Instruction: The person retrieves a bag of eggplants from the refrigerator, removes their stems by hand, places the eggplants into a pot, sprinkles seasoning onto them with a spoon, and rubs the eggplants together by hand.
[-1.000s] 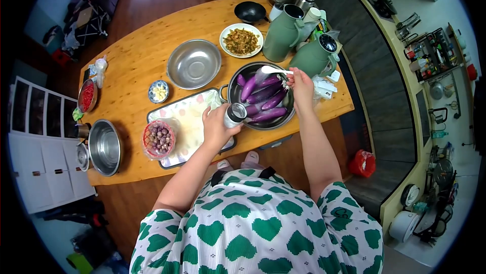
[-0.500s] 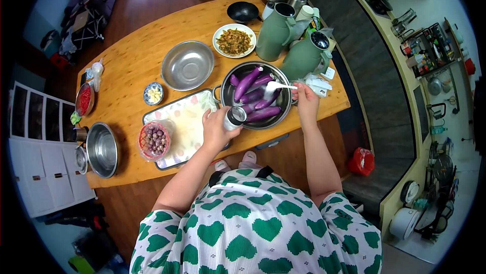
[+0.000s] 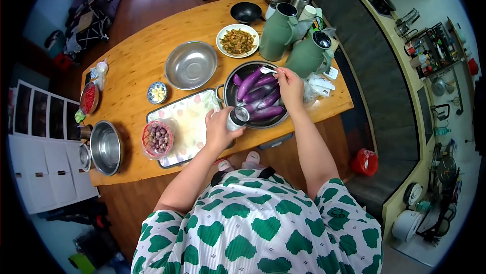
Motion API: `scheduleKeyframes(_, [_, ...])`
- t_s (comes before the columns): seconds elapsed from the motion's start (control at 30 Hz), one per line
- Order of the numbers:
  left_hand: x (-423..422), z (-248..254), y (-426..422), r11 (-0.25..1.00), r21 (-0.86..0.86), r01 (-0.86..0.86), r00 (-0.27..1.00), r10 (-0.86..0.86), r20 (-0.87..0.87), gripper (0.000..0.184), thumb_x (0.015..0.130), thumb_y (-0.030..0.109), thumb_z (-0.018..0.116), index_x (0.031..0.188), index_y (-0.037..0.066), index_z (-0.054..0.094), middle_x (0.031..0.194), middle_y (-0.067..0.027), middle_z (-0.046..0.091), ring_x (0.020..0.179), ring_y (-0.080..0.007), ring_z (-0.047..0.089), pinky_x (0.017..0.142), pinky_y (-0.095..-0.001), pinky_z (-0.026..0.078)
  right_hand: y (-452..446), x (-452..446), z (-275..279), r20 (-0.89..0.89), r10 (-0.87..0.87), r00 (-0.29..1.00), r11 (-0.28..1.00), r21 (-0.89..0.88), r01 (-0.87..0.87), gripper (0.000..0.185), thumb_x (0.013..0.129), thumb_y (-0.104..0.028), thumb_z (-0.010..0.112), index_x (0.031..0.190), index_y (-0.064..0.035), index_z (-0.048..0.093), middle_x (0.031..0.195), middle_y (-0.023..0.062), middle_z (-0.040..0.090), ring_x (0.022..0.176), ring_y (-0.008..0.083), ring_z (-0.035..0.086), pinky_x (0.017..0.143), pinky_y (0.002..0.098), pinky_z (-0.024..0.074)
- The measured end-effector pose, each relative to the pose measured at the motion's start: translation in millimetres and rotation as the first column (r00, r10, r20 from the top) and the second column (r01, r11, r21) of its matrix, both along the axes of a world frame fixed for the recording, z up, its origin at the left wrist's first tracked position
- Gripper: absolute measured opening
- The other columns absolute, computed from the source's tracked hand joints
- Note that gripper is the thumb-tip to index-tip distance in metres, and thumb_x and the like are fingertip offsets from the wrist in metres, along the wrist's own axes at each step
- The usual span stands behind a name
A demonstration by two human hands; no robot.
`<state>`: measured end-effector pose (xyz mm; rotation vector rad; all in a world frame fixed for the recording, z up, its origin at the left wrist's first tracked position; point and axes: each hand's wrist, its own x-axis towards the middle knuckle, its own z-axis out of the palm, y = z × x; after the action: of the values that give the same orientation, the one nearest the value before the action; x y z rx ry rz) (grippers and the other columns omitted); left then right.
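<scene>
Several purple eggplants [image 3: 260,92] lie in a round metal pan [image 3: 229,85], with some white powder on them. Over the pan's upper right part, my right hand [image 3: 290,88] is closed on the handle of a white spoon [image 3: 268,70]. At the pan's lower left rim, my left hand [image 3: 220,128] is wrapped round a small clear jar [image 3: 238,116] with a dark rim and white contents. Beside that hand lies a light patterned tray [image 3: 185,124].
A red basket of small round purplish items [image 3: 157,139] stands on the tray's left. Behind are a steel bowl [image 3: 191,65], a plate of chopped food [image 3: 237,41] and two green jugs [image 3: 277,32] [image 3: 307,54]. Another steel bowl [image 3: 106,147] is at left.
My right hand has moved up and left with the spoon, which was lower over the pan half a second ago. More white powder shows on the eggplants. My left hand still holds the jar.
</scene>
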<state>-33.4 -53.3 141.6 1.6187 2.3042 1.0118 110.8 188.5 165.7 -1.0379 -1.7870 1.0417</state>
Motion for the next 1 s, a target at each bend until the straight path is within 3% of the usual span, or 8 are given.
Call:
scheduleKeyframes(0.13, [-3.0,2.6,-5.5,1.000,-0.016,-0.017,1.000,0.017,0.016,0.079,0.067,0.037,0.092,0.132,0.008,0.057,0.112,-0.0142,0.072,0.111,-0.0328,0.066,0.115,-0.0515,0.033,-18.4,13.1,9.6,0.102,0.035,0.994,0.964,0.258,-0.060,0.018,0.100,-0.016,0.064,0.106,-0.0025,0.075,0.087,0.0130,0.074,0.081,0.0278,0.070,0.076,0.0351,0.0534])
scheduleKeyframes(0.27, [-8.1,-1.3,-8.6,1.000,-0.002,-0.021,0.999,0.021,0.034,0.079,0.067,0.036,0.092,0.132,0.009,0.057,0.113,-0.0140,0.071,0.112,-0.0328,0.066,0.115,-0.0516,0.033,-56.1,38.9,19.9,-0.198,0.096,0.975,0.984,-0.127,-0.123,0.020,0.106,-0.016,0.059,0.105,0.0002,0.072,0.087,0.0050,0.070,0.081,0.0123,0.064,0.076,0.0269,0.0510])
scheduleKeyframes(0.33, [-8.8,-2.3,-7.8,1.000,0.002,-0.010,0.999,0.009,0.037,0.078,0.067,0.035,0.092,0.132,0.009,0.056,0.114,-0.0139,0.071,0.113,-0.0328,0.065,0.115,-0.0516,0.032,-79.2,47.1,29.6,-0.283,0.227,0.932,0.939,-0.189,-0.287,0.022,0.109,-0.015,0.055,0.106,0.0007,0.070,0.088,0.0013,0.067,0.084,0.0071,0.060,0.078,0.0232,0.0494])
scheduleKeyframes(0.53, [-0.2,5.2,5.0,0.997,0.015,0.079,0.996,-0.080,0.050,0.075,0.067,0.032,0.091,0.131,0.009,0.058,0.115,-0.0136,0.070,0.115,-0.0335,0.064,0.116,-0.0517,0.031,-97.3,37.6,23.5,0.079,0.514,0.854,0.850,0.088,-0.520,0.012,0.099,-0.006,0.064,0.102,0.0014,0.074,0.090,0.0051,0.071,0.087,0.0147,0.067,0.082,0.0282,0.0534])
scheduleKeyframes(0.7, [8.0,13.1,13.0,0.992,0.030,0.124,0.991,-0.125,0.056,0.070,0.067,0.029,0.090,0.127,0.009,0.061,0.112,-0.0135,0.070,0.112,-0.0348,0.065,0.115,-0.0517,0.031,-96.9,34.7,-8.3,-0.092,0.366,0.926,0.840,-0.397,-0.371,0.021,0.104,-0.016,0.060,0.107,-0.0014,0.075,0.088,0.0025,0.071,0.074,0.0087,0.062,0.068,0.0237,0.0512])
scheduleKeyframes(0.83, [5.5,0.4,21.0,0.994,0.001,0.113,0.994,-0.113,0.006,0.077,0.067,0.036,0.091,0.131,0.009,0.058,0.116,-0.0127,0.071,0.113,-0.0326,0.065,0.114,-0.0519,0.033,-79.3,37.8,-12.1,-0.244,0.130,0.961,0.667,-0.696,-0.267,0.026,0.106,-0.021,0.059,0.108,-0.0001,0.073,0.082,0.0007,0.065,0.069,0.0071,0.056,0.064,0.0216,0.0489])
scheduleKeyframes(0.93, [1.1,-5.8,26.1,0.998,0.024,0.055,0.998,-0.056,0.020,0.078,0.068,0.038,0.091,0.131,0.008,0.058,0.114,-0.0142,0.071,0.111,-0.0332,0.065,0.114,-0.0517,0.033,-61.9,36.2,-5.6,-0.287,0.017,0.958,0.613,-0.753,-0.237,0.028,0.107,-0.024,0.059,0.107,-0.0005,0.073,0.082,0.0004,0.065,0.068,0.0072,0.056,0.065,0.0217,0.0492])
scheduleKeyframes(1.0, [-2.6,-6.4,25.2,1.000,0.025,0.018,1.000,-0.018,0.019,0.078,0.068,0.040,0.091,0.131,0.008,0.058,0.112,-0.0158,0.072,0.110,-0.0337,0.066,0.113,-0.0514,0.033,-49.4,34.2,1.1,-0.257,0.010,0.966,0.698,-0.691,-0.191,0.029,0.106,-0.025,0.060,0.109,0.0005,0.072,0.081,0.0014,0.066,0.067,0.0075,0.055,0.065,0.0221,0.0492])
